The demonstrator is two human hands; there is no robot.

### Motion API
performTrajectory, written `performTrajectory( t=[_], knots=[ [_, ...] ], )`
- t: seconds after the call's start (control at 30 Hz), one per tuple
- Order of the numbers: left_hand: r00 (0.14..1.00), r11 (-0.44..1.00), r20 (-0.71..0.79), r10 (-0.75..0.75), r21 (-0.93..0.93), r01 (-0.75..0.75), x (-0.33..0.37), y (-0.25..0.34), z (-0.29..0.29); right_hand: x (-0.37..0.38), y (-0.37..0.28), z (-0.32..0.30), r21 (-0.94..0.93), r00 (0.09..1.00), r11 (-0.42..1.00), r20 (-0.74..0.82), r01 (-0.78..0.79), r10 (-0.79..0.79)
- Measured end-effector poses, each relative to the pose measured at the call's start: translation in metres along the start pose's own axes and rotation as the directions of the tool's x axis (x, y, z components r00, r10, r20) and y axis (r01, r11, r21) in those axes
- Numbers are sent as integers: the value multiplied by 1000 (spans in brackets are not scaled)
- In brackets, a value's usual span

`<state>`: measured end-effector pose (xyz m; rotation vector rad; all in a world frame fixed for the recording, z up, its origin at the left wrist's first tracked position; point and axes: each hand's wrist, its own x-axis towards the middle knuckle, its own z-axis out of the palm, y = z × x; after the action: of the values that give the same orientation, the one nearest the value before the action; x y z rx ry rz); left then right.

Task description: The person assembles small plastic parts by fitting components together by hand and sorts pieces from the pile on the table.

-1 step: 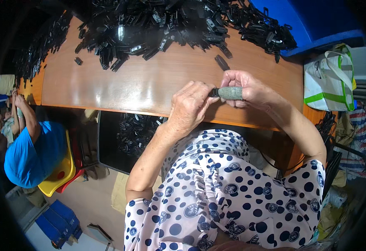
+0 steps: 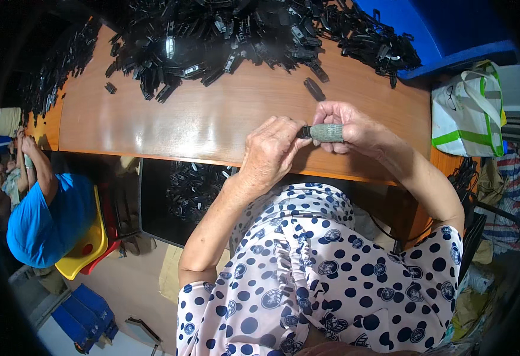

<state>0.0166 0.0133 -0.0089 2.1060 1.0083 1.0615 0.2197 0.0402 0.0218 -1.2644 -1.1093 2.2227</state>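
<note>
Above the near edge of the table, my left hand pinches a small black plastic part between thumb and fingers. My right hand meets it from the other side with bent fingers. A grey-green knitted sleeve, apparently worn on the right thumb, presses against the part's right end. Most of the part is hidden by my fingers, so its exact shape cannot be made out. Just beyond my right hand, a single dark oblong piece lies on the brown table.
A large heap of black plastic parts covers the table's far side. Below the near edge, a black tray holds more parts. At the right stands a white and green bag. A person in a blue shirt sits at the left.
</note>
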Motion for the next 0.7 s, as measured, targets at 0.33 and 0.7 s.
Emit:
performTrajectory(
  t=[0.33,0.7],
  knots=[
    [943,774,114,-313,-545,322,20,-5,26,-4,29,-30,223,988,973,130,53,-84],
    [873,469,366,-323,-739,483,42,-4,49,-4,43,-38,216,940,950,206,227,-271]
  ],
)
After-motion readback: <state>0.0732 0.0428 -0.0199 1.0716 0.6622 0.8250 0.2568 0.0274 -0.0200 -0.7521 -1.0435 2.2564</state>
